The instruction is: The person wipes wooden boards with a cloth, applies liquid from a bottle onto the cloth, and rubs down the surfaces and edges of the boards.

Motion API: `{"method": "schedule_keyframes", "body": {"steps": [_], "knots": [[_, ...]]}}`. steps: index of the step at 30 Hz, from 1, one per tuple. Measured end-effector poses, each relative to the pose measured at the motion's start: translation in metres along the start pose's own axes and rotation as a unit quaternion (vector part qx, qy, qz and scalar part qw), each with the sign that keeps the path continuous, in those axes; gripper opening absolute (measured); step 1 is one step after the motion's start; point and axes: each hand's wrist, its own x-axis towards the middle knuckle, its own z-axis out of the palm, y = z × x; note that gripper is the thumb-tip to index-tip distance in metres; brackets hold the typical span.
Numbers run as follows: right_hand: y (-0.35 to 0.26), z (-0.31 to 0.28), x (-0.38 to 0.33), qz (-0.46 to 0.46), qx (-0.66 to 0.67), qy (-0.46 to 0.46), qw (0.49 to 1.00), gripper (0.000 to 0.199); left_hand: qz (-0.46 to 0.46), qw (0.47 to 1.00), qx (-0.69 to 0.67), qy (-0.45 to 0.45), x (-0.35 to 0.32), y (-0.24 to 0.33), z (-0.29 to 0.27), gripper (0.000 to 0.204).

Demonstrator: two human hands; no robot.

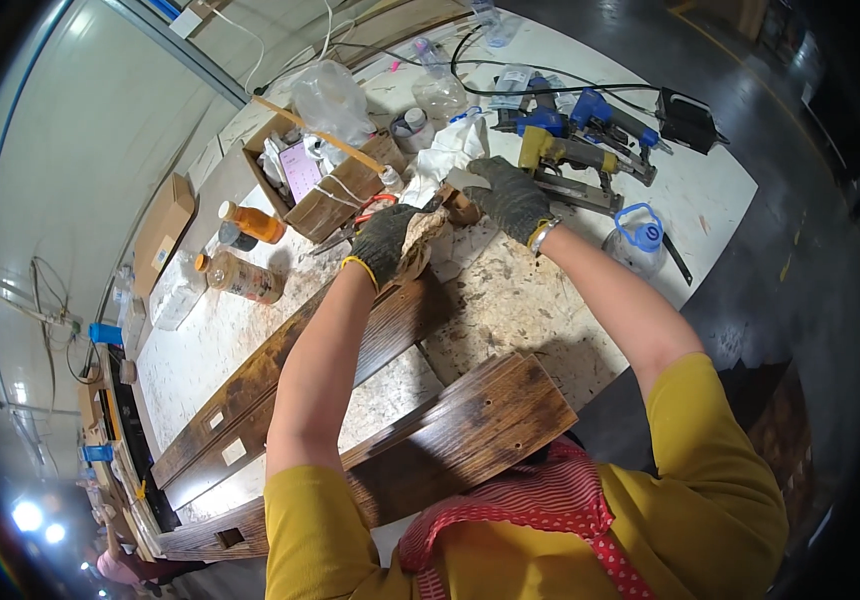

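Both my hands wear dark work gloves with yellow cuffs and are close together over the far middle of the table. My left hand (382, 242) is closed on a crumpled, brown-stained rag (420, 240). My right hand (512, 198) has its fingers closed on a pale flat piece (466, 181), whose kind I cannot make out. A small brown object (462, 207) sits between the hands, partly hidden. Below my left hand a dark-stained wooden board (390, 325) runs toward the lower left. Another stained board (480, 430) with small holes lies nearest my body.
Several nail guns (575, 150) and a black hose lie at the far right, beside a clear jug with a blue handle (640, 240). Bottles (240, 277), a cardboard box (320, 205), red-handled scissors (375, 205) and white cloth (447, 155) stand around the left and back. A person (115, 560) is at the far lower left.
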Motion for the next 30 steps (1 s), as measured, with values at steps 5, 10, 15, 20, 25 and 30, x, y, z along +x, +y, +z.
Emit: {"method": "schedule_keyframes", "body": {"steps": [5,10,15,20,25,30], "knots": [[0.002,-0.004,0.009,-0.015,-0.093,-0.004,0.996,0.041,0.128,0.98,0.125,0.084,-0.024,0.011,-0.003,0.035],[-0.01,-0.004,0.005,-0.073,-0.172,-0.052,0.981,0.047,0.018,0.996,0.0,0.09,-0.031,0.024,-0.005,0.038],[0.059,0.014,0.004,-0.014,0.249,-0.067,0.966,0.04,-0.03,0.997,-0.051,0.052,-0.031,0.035,-0.005,0.026],[0.017,-0.001,-0.016,0.364,0.643,-0.117,0.664,0.019,0.117,0.981,0.065,0.14,-0.03,0.011,0.008,0.015],[0.0,0.01,-0.015,0.39,0.735,-0.087,0.548,0.018,0.222,0.946,0.133,0.195,-0.024,-0.003,0.029,0.025],[0.004,0.017,-0.017,0.381,0.77,-0.044,0.51,0.02,0.197,0.936,0.232,0.179,-0.02,0.019,0.035,0.014]]}}
